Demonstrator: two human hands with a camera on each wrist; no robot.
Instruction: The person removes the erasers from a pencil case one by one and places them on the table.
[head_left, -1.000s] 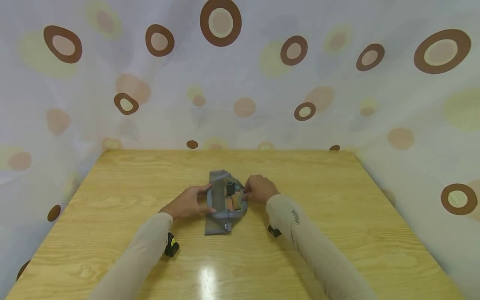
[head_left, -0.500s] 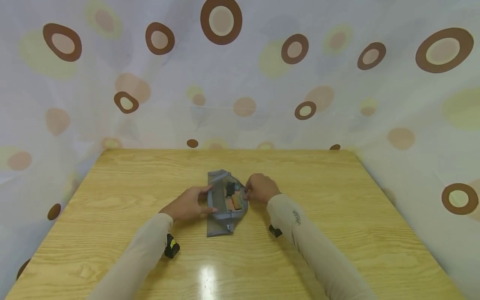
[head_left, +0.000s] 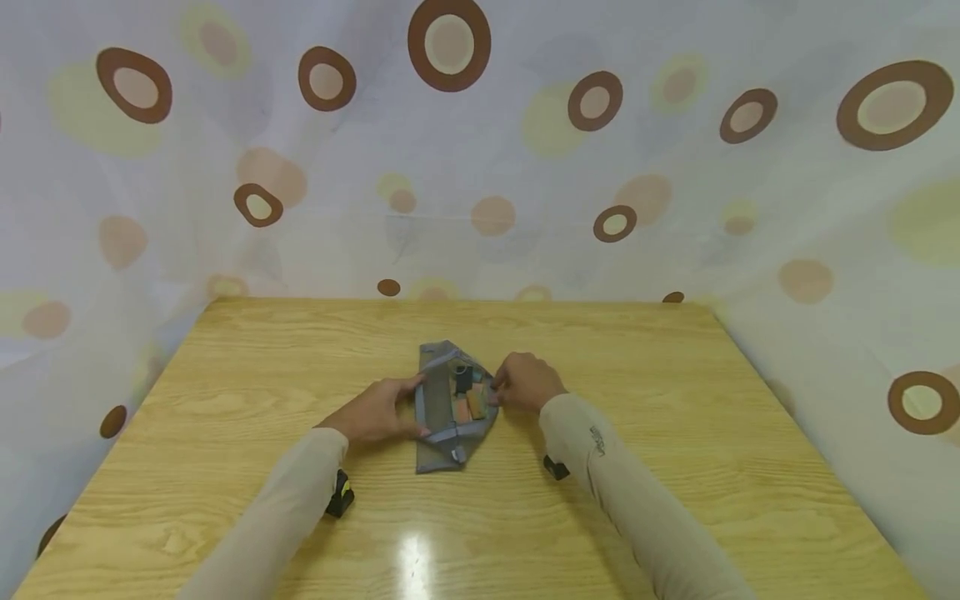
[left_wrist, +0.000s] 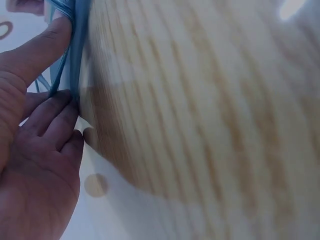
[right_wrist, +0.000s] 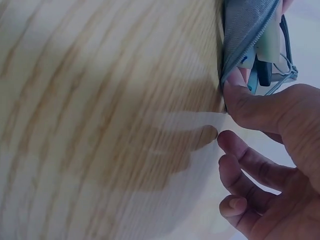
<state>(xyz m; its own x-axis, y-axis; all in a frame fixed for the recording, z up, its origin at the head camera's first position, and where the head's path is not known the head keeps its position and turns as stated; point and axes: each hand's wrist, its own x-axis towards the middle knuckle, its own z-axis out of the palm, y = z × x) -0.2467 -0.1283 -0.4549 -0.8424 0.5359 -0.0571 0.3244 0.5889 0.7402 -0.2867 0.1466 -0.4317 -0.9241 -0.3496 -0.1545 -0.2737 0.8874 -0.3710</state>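
A grey-blue zippered pouch [head_left: 437,398] with a mesh panel lies on the table, its mouth spread wide. Inside are several small pieces, among them a black one [head_left: 464,379], an orange-tan block [head_left: 477,405] and a pinkish one [head_left: 461,411]. My left hand [head_left: 375,412] holds the pouch's left edge, thumb and fingers set apart along it. On the opposite side my right hand [head_left: 528,383] pinches the zippered rim between thumb and index finger. In the right wrist view the other fingers of this hand [right_wrist: 280,175] curl loosely off the pouch [right_wrist: 245,35].
The pouch rests mid-way across a light wood table [head_left: 300,350]. A white curtain [head_left: 435,167] with brown and yellow circles surrounds the back and both sides. Black wrist cameras sit under the left cuff [head_left: 340,496] and right cuff [head_left: 556,468].
The pouch's right rim is pulled slightly further right by my right hand, so the mouth looks a little wider. My left hand stays at the left edge. The view shifts slightly.
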